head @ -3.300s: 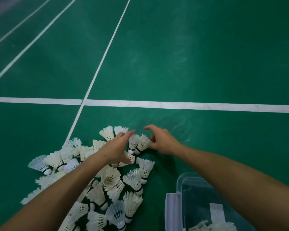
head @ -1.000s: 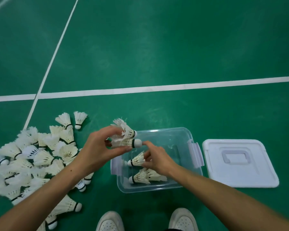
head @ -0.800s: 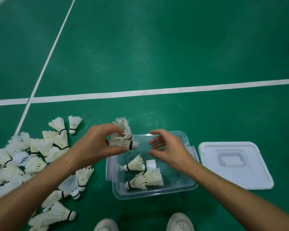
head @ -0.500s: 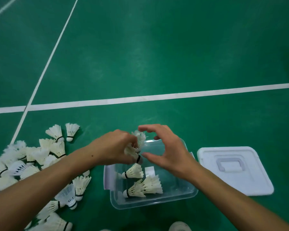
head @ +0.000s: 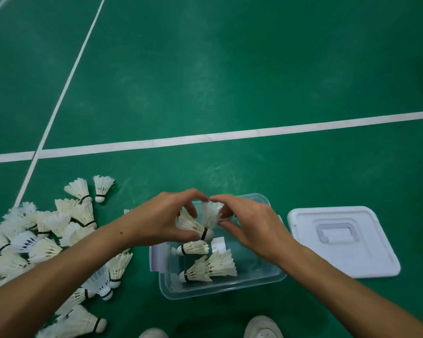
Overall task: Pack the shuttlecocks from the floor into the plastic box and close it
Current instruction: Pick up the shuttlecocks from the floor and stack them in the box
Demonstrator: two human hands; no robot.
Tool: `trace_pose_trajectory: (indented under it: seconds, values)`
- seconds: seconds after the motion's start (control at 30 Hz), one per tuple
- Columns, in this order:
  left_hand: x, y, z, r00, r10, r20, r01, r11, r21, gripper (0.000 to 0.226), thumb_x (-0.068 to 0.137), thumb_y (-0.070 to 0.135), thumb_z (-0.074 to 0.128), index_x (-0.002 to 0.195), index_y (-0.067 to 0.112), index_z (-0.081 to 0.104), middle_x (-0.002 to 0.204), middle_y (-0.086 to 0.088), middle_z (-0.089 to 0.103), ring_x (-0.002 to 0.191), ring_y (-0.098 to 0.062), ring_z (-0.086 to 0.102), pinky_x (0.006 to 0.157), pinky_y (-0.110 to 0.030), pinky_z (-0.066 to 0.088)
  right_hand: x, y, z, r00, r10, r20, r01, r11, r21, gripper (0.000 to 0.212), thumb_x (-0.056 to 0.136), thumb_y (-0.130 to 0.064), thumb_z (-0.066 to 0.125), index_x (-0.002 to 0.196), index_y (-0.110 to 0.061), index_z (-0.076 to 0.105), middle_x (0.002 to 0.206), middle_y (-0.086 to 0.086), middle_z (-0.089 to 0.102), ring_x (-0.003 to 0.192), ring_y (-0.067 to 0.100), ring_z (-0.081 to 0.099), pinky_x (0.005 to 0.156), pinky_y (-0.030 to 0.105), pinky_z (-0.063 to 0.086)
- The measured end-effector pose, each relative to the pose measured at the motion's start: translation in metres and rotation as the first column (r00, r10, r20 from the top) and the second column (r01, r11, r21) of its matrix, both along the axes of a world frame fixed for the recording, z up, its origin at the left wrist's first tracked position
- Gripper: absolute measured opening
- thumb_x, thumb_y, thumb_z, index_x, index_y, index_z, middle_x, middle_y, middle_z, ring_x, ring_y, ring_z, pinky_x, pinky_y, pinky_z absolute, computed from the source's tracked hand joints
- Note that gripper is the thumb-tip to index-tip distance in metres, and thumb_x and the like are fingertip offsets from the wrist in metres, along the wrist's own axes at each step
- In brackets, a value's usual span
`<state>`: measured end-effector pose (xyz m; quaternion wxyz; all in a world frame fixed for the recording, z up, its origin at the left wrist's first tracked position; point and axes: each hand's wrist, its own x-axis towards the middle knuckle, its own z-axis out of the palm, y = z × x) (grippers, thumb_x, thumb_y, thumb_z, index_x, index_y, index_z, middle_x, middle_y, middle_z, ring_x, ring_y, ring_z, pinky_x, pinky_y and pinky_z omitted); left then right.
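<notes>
A clear plastic box (head: 230, 290) stands open on the green floor with a few white shuttlecocks (head: 209, 267) lying inside. Above its far left part my left hand (head: 161, 218) grips two held shuttlecocks (head: 200, 222), corks pointing down toward me. My right hand (head: 252, 225) pinches the feathers of the upper one from the right. A large pile of shuttlecocks (head: 47, 232) lies on the floor to the left. The white lid (head: 340, 240) rests flat on the floor right of the box.
White court lines (head: 205, 137) cross the green floor beyond the box. The toes of two white shoes (head: 261, 328) show at the bottom edge, just in front of the box.
My hands left the pile with shuttlecocks and came over the box. My right hand dropped its shuttlecocks inside, then rose to meet the left hand's shuttlecocks.
</notes>
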<state>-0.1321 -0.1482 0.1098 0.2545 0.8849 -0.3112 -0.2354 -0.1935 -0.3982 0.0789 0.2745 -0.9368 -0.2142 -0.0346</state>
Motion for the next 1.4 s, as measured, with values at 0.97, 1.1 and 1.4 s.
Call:
trace_pose_trajectory:
  seconds: [0.97, 1.1, 1.4]
  values:
    - [-0.047, 0.036, -0.029, 0.929, 0.369, 0.030, -0.344, 0.891, -0.295, 0.035, 0.084, 0.042, 0.083, 0.117, 0.035, 0.075, 0.116, 0.020, 0.070, 0.109, -0.008, 0.069, 0.084, -0.031, 0.060, 0.000, 0.031, -0.082, 0.752, -0.111, -0.649, 0.146, 0.989, 0.001, 0.084, 0.089, -0.027, 0.083, 0.158, -0.029, 0.035, 0.119, -0.003, 0.069, 0.107, 0.014, 0.066, 0.101, 0.040, 0.057]
    - [-0.050, 0.017, -0.023, 0.787, 0.547, -0.286, -0.617, 0.679, -0.398, 0.023, 0.089, 0.036, 0.078, 0.109, 0.024, 0.078, 0.103, 0.008, 0.078, 0.092, -0.016, 0.076, 0.078, -0.032, 0.064, -0.007, 0.011, -0.046, 0.800, -0.128, -0.586, 0.256, 0.956, 0.141, 0.072, 0.088, -0.034, 0.083, 0.149, -0.034, 0.046, 0.124, -0.013, 0.066, 0.108, 0.006, 0.065, 0.101, 0.037, 0.057]
    - [-0.068, -0.061, -0.029, 0.596, 0.505, -0.624, -0.802, 0.350, -0.484, 0.032, 0.094, 0.035, 0.068, 0.115, 0.012, 0.069, 0.108, -0.007, 0.078, 0.103, -0.027, 0.074, 0.092, -0.039, 0.059, -0.025, 0.027, -0.010, 0.463, 0.255, -0.849, 0.811, 0.265, 0.522, 0.030, 0.102, -0.001, 0.063, 0.132, -0.002, 0.061, 0.113, 0.023, 0.077, 0.100, 0.038, 0.076, 0.097, 0.058, 0.060]
